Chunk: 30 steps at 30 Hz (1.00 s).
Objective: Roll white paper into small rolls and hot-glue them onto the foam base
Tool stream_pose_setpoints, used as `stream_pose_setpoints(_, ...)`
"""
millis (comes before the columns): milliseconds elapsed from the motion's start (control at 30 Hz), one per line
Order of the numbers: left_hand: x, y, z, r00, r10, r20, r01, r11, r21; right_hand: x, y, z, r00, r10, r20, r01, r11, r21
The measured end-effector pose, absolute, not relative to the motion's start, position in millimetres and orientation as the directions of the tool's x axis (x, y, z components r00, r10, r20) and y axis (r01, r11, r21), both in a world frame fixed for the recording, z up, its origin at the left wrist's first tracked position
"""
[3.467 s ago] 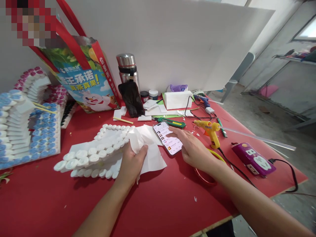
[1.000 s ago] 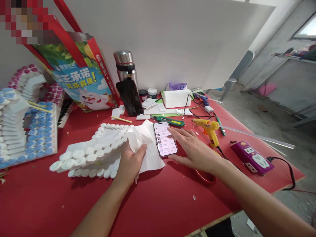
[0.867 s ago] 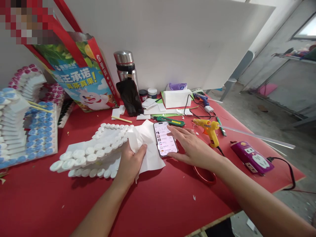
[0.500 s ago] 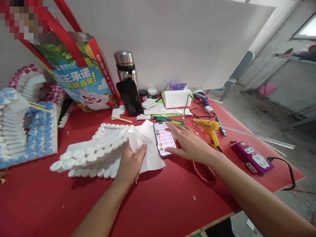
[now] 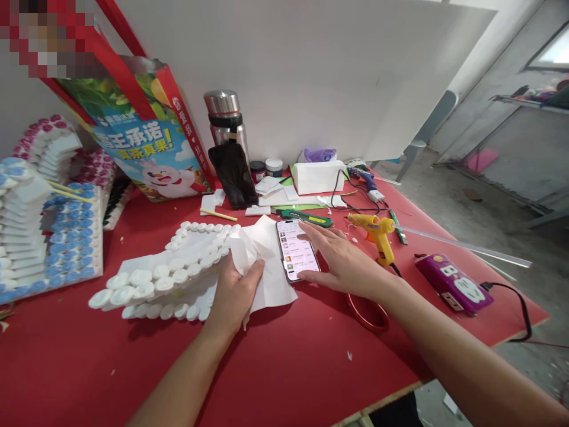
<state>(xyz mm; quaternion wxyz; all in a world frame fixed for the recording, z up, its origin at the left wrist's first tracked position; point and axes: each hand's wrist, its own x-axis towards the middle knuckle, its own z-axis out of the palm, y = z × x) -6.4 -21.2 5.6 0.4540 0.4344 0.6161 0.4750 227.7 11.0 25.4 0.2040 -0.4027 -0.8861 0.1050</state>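
Note:
My left hand (image 5: 235, 287) is closed on a crumpled white paper (image 5: 271, 284), beside a white piece edged with rows of round white knobs (image 5: 164, 281). A lit phone (image 5: 297, 252) lies on the red table (image 5: 284, 367), partly against the paper's right side. My right hand (image 5: 340, 258) hovers over or rests on the phone's right edge, fingers spread, holding nothing. A red ring-shaped object (image 5: 368, 314) lies below my right wrist. To its upper right is a yellow glue gun (image 5: 380, 234).
A colourful bag (image 5: 146, 130), a steel bottle (image 5: 224, 112) and a dark phone (image 5: 233, 178) stand at the back. Blue-and-white pieces (image 5: 73, 243) sit left. A green cutter (image 5: 306, 217) lies behind the lit phone; a purple power strip (image 5: 456, 284) is right.
The list on the lit phone's screen has shifted slightly. Both hands have stayed in nearly the same place.

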Motion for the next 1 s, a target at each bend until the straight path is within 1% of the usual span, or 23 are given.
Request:
stream_pose_setpoints(67, -5.2, -21.0, 6.9, -0.224, 0.961, -0.163, 0.113, 0.192, 0.975, 228.3, 7.8, 27.5, -0.566, 0.71, 0.419, 0.595, 0.704, -0.388)
stream_pose_setpoints(133, -3.7, -21.1, 7.7, -0.23, 0.955, -0.185, 0.095, 0.211, 0.973, 229.2, 3.9, 30.6, -0.471, 0.677, 0.565, 0.532, 0.729, -0.431)
stream_pose_setpoints(167, -3.0, -21.3, 7.9, -0.231, 0.953, -0.195, 0.076, 0.217, 0.973, 229.9, 2.1, 32.1, -0.411, 0.671, 0.618, 0.517, 0.729, -0.448)
stream_pose_setpoints(233, -2.1, -21.8, 7.4, -0.231, 0.951, -0.207, 0.045, 0.223, 0.974, 231.5, -0.9, 34.4, -0.325, 0.682, 0.656, 0.52, 0.708, -0.478)
stream_pose_setpoints(300, -2.3, -22.2, 6.2, -0.23, 0.95, -0.21, 0.033, 0.223, 0.974, 233.7, -3.0, 34.9, -0.306, 0.697, 0.649, 0.53, 0.691, -0.492)
stream_pose_setpoints(433, -6.0, -21.9, 1.2, -0.213, 0.958, -0.195, 0.051, 0.21, 0.976, 240.1, -8.5, 32.2, -0.325, 0.726, 0.606, 0.554, 0.666, -0.5)
stream_pose_setpoints(600, -10.0, -21.2, -3.7, -0.208, 0.963, -0.173, 0.104, 0.198, 0.975, 251.4, -21.7, 28.7, -0.414, 0.76, 0.501, 0.567, 0.646, -0.51)
stream_pose_setpoints(733, -9.0, -21.6, 1.1, -0.211, 0.963, -0.168, 0.125, 0.197, 0.972, 259.8, -31.5, 27.5, -0.461, 0.751, 0.473, 0.572, 0.658, -0.489)
stream_pose_setpoints(1000, -8.3, -21.1, 3.1, -0.196, 0.967, -0.161, 0.126, 0.187, 0.974, 256.1, -30.1, 27.1, -0.535, 0.775, 0.336, 0.598, 0.629, -0.497)
